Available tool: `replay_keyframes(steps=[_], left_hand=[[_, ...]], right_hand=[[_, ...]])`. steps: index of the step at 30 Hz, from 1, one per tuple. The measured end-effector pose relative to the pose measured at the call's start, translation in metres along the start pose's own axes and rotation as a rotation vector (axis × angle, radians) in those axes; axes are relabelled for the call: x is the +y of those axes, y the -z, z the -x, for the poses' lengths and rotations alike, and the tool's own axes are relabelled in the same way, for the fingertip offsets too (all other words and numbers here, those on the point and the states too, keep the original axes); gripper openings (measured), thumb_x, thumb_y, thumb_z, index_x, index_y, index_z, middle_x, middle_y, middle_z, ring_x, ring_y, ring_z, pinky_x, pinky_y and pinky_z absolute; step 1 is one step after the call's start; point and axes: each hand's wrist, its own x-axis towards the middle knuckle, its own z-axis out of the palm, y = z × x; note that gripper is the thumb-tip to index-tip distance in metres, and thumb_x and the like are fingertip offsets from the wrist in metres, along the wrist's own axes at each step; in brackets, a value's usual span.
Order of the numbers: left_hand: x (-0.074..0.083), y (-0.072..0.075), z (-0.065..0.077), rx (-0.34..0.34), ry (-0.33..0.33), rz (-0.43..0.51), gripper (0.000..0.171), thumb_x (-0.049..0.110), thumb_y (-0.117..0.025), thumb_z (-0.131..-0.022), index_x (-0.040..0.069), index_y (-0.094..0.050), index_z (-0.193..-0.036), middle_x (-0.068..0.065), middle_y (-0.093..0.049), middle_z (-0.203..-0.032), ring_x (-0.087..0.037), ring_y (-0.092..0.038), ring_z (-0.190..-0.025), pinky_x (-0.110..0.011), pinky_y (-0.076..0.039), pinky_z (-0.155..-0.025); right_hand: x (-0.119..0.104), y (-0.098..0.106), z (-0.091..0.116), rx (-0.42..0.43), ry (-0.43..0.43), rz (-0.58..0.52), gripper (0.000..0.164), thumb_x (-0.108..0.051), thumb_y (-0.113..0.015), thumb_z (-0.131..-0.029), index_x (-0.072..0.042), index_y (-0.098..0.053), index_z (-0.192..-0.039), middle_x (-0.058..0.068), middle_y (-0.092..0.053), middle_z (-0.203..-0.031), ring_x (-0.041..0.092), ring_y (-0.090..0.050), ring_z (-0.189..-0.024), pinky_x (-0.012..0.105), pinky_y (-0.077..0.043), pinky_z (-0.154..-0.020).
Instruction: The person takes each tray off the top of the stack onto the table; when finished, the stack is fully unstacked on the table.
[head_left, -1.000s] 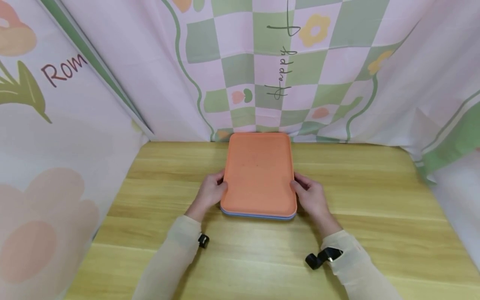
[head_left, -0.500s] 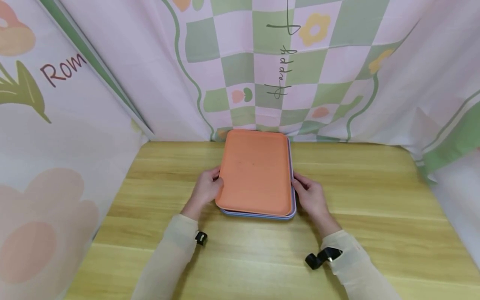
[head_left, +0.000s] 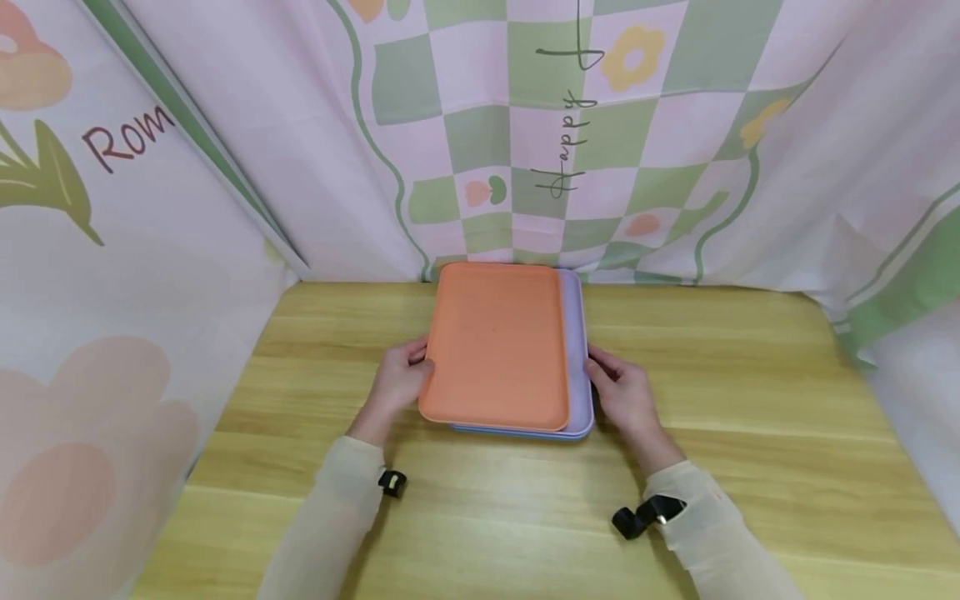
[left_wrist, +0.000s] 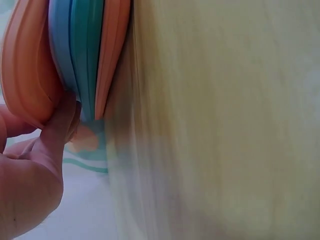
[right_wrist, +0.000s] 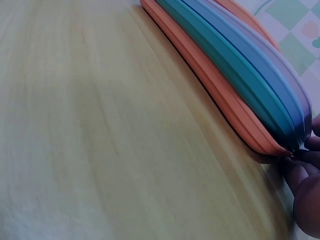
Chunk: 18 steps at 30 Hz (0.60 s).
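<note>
A stack of shallow rectangular trays lies on the table. My left hand (head_left: 396,379) pinches the left edge of the top orange tray (head_left: 495,346), thumb over its rim. That tray sits shifted left and overhangs the stack, baring a strip of the purple tray (head_left: 576,350) beneath. In the left wrist view a gap shows between the orange tray and those below. My right hand (head_left: 621,392) holds the stack's right edge, thumb at the purple rim. Lower down, the right wrist view shows a blue tray (right_wrist: 245,52), a teal tray (right_wrist: 225,70) and another orange tray (right_wrist: 200,75).
The wood-grain table (head_left: 495,517) reaches back to a patterned curtain (head_left: 480,133) close behind the stack. Curtains also hang at the left and right. Each wrist wears a black camera mount, such as the right camera mount (head_left: 645,514).
The top orange tray has slid left with my left hand, first tilting slightly and uncovering the purple tray's right side. My right hand and the lower trays have stayed in place.
</note>
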Motion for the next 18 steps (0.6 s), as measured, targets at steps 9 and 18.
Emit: replay_keyframes(steps=[9,18], left_hand=[[-0.004,0.014,0.001,0.035,0.036,0.003,0.05,-0.002,-0.057,-0.101,-0.003,-0.06,-0.151,-0.027,-0.07,-0.139,-0.038,-0.071,-0.128,-0.036,-0.063,-0.099],[-0.005,0.023,0.006,0.05,0.055,0.028,0.048,-0.001,-0.058,-0.102,-0.002,-0.061,-0.15,-0.027,-0.069,-0.14,-0.039,-0.071,-0.129,-0.035,-0.063,-0.099]], right_hand=[[0.003,0.0,0.0,0.0,-0.009,-0.01,0.044,-0.023,-0.06,-0.111,-0.004,-0.062,-0.151,0.021,-0.065,-0.148,0.029,-0.065,-0.133,0.001,-0.046,-0.088],[0.001,0.001,0.0,-0.026,-0.028,-0.003,0.046,-0.027,-0.06,-0.112,-0.006,-0.061,-0.153,0.021,-0.064,-0.15,0.033,-0.062,-0.137,0.001,-0.045,-0.089]])
